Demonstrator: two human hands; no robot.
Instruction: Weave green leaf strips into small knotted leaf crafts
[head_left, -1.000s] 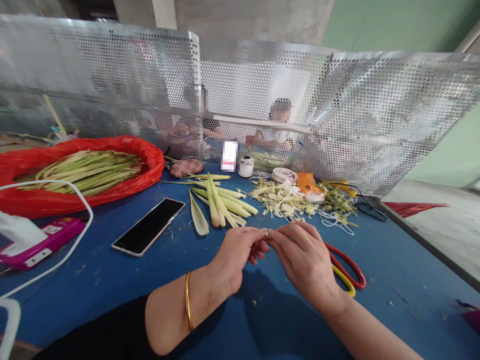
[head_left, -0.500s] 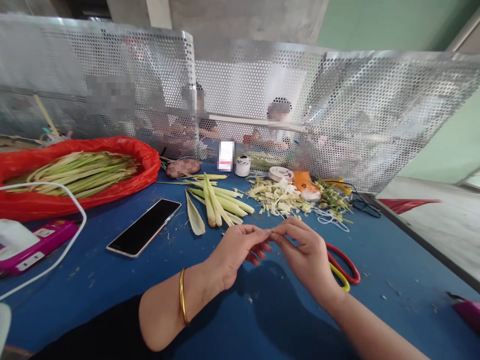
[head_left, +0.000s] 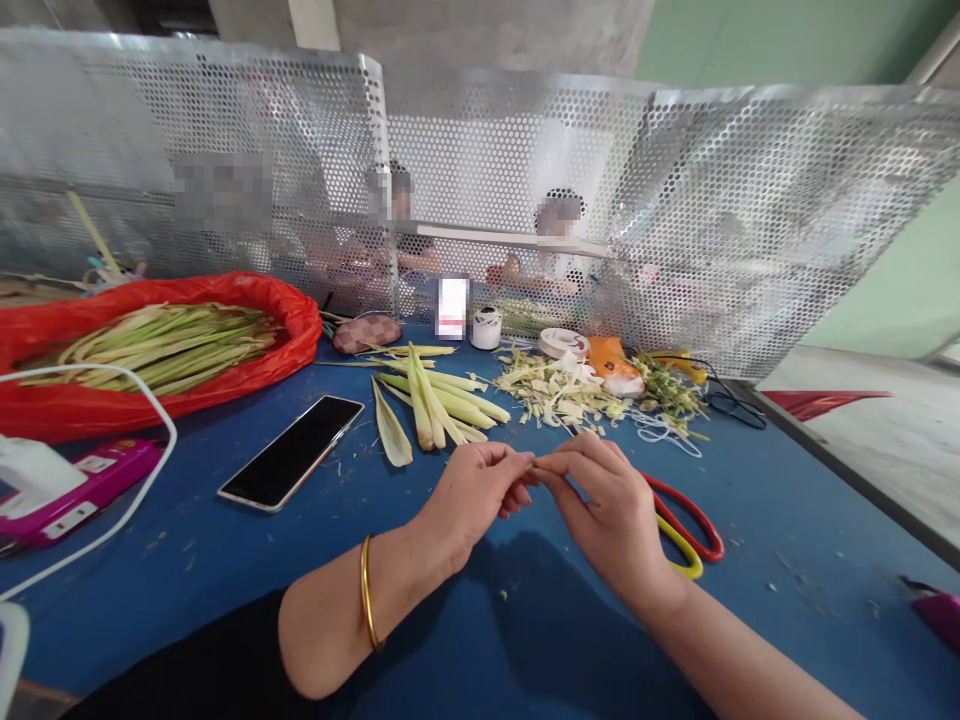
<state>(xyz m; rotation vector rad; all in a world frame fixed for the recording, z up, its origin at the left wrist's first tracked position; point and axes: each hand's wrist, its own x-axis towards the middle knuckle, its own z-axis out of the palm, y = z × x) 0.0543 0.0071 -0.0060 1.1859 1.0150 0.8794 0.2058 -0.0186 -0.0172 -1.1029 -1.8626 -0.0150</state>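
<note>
Above the blue tabletop (head_left: 420, 640), my left hand (head_left: 480, 490) and my right hand (head_left: 604, 500) meet at their fingertips. Both are closed in a pinch, and whatever lies between the fingers is too small or hidden to make out. Just beyond my left hand lies a bunch of pale green husk leaves (head_left: 431, 400). Past my right hand spreads a heap of light plant scraps (head_left: 555, 390). Scissors with red and yellow handles (head_left: 701, 530) lie partly covered by my right hand.
A red bag (head_left: 300, 325) of long green stalks (head_left: 172, 345) stands at left, near a phone (head_left: 292, 455) and a purple power strip (head_left: 82, 490) with a white cable. Tape (head_left: 562, 343) and an orange packet (head_left: 606, 358) sit before a perforated metal screen (head_left: 480, 150); people sit behind it.
Both hands stay pinched together at the fingertips, shifted very slightly left. My left fingers have curled in a little more. The things on the table have stayed put.
</note>
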